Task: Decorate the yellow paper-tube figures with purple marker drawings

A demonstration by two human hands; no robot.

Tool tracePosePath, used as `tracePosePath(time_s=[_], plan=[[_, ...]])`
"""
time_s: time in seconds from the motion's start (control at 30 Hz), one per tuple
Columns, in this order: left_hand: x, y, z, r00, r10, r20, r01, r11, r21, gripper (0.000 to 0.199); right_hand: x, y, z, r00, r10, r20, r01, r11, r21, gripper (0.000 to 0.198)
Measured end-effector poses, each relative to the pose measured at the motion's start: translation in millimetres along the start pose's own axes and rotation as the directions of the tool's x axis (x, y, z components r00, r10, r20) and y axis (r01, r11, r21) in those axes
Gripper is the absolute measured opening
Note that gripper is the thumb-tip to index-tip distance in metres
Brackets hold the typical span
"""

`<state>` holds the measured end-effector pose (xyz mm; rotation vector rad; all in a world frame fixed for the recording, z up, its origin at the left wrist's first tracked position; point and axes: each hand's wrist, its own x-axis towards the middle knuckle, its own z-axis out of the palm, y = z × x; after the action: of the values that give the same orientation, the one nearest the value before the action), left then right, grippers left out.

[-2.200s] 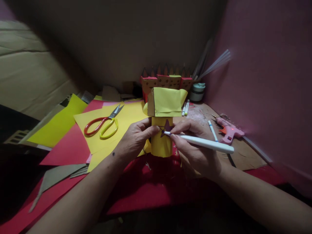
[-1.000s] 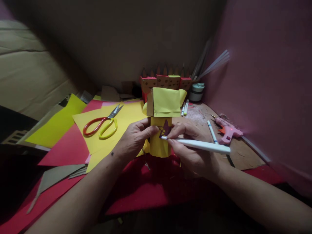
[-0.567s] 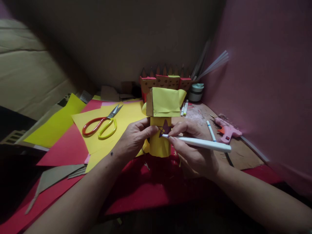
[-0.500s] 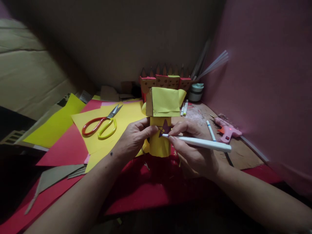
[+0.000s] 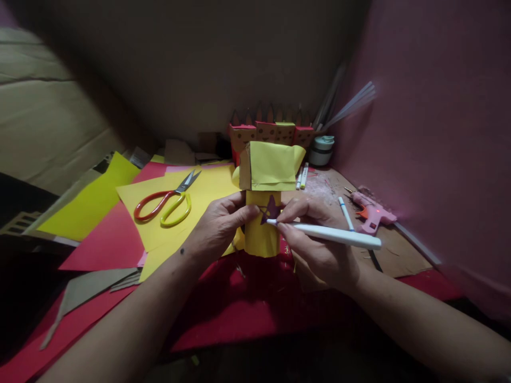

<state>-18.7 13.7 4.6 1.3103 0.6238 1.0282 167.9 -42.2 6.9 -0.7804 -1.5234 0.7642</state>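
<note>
My left hand (image 5: pixel 227 218) is closed round the left side of a paper figure (image 5: pixel 263 239), its thumb across the front. The figure has a yellow tube body and a box-like cardboard head (image 5: pixel 273 165) covered in paler yellow paper. On the tube is a dark purple star shape (image 5: pixel 272 206), partly filled with colour. A white marker (image 5: pixel 335 234) is pinched in my right hand (image 5: pixel 315 234), with its tip touching the lower left of the star. The fingers behind the tube are hidden.
Scissors (image 5: pixel 171 199) with red and yellow handles lie on yellow paper (image 5: pixel 211 186) at left. A pink glue gun (image 5: pixel 373 210) and another marker (image 5: pixel 345 213) lie right. Several cardboard figures (image 5: pixel 265 133) stand behind, beside a pale round container (image 5: pixel 321 150).
The marker's back end has shifted very slightly right and down, its tip staying on the star. Both hands keep their hold, and the figure is nearly still.
</note>
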Motion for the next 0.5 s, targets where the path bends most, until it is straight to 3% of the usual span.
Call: tracePosePath(time_s=[0.33, 0.5], plan=[[-0.3, 2.7, 1.4, 1.0, -0.011, -0.028, 0.011, 1.0, 0.017, 0.045, 3.7, -1.9, -1.3, 0.997, -0.048, -0.064, 0.046, 0.999, -0.028, 0.01], [0.1, 2.8, 2.6, 1.0, -0.003, -0.025, 0.003, 1.0, 0.01, 0.046, 3.1, -2.6, -2.6, 0.998, -0.051, -0.02, 0.051, 0.998, -0.023, 0.01]])
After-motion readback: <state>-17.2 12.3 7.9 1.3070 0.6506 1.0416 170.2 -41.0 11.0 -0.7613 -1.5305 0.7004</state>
